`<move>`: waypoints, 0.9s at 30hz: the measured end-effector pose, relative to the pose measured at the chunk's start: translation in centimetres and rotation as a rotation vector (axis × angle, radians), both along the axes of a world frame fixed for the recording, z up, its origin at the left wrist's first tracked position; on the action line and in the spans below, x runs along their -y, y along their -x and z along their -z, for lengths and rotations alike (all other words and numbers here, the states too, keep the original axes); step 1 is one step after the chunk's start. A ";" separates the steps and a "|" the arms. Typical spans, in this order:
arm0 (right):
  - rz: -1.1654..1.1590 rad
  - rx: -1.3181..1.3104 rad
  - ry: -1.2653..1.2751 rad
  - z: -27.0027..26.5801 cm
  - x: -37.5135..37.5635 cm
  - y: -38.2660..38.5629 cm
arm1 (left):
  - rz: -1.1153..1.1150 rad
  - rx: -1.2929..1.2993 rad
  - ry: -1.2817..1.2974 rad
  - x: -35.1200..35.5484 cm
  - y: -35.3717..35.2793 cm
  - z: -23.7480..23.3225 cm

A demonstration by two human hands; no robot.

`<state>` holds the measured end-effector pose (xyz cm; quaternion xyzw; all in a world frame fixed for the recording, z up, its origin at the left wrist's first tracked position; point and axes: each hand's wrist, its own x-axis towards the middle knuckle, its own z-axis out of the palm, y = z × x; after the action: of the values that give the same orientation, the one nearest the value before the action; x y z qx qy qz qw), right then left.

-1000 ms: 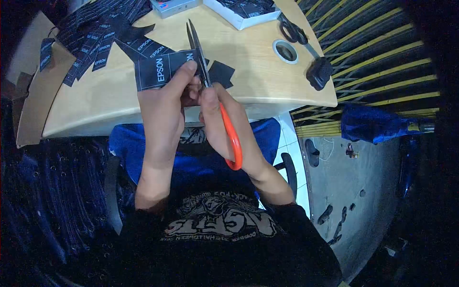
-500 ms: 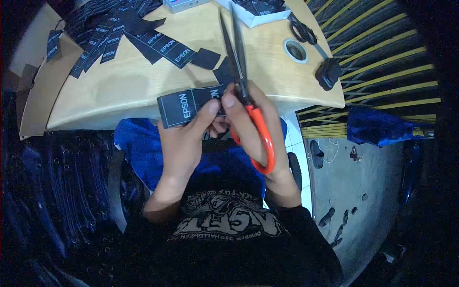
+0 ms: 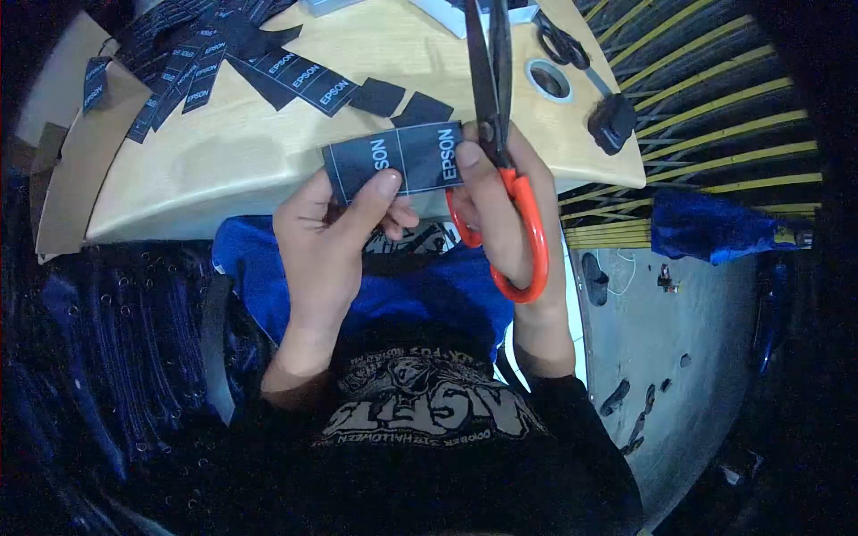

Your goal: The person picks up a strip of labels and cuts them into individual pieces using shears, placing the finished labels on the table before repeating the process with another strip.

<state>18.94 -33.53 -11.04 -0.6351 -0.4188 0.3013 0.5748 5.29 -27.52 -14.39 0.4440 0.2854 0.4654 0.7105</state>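
A black strip with two white EPSON prints (image 3: 420,165) is stretched between both hands above the table's near edge. My left hand (image 3: 335,228) pinches its left part, thumb on top. My right hand (image 3: 505,196) holds the strip's right end between thumb and fingers, and also carries the red-handled scissors (image 3: 527,237), whose dark blades point up and away, slightly apart. Just beyond the strip, small black pieces (image 3: 377,96) lie on the wooden table (image 3: 223,170).
EPSON strips (image 3: 299,76) are heaped at the back left beside a cardboard box (image 3: 103,147). A tape roll (image 3: 548,80), black-handled scissors (image 3: 563,45) and a dark object (image 3: 611,123) sit at the right. A white box (image 3: 438,11) stands at the back.
The right hand and scissors have moved right and up. The strip has turned and now shows more of its length between the hands. One small piece behind it lies more exposed.
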 end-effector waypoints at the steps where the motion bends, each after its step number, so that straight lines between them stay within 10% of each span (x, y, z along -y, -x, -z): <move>1: 0.003 -0.019 -0.020 0.2 -0.1 0.0 | -0.011 -0.036 -0.012 -0.1 0.0 0.0; 27: -0.240 0.078 0.138 2.7 5.8 3.1 | -0.094 0.007 -0.098 0.2 -1.5 -1.7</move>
<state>15.82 -39.29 -13.70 -0.6297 -0.4921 0.3711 0.4728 6.79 -27.70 -12.72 0.4626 0.2806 0.5133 0.6662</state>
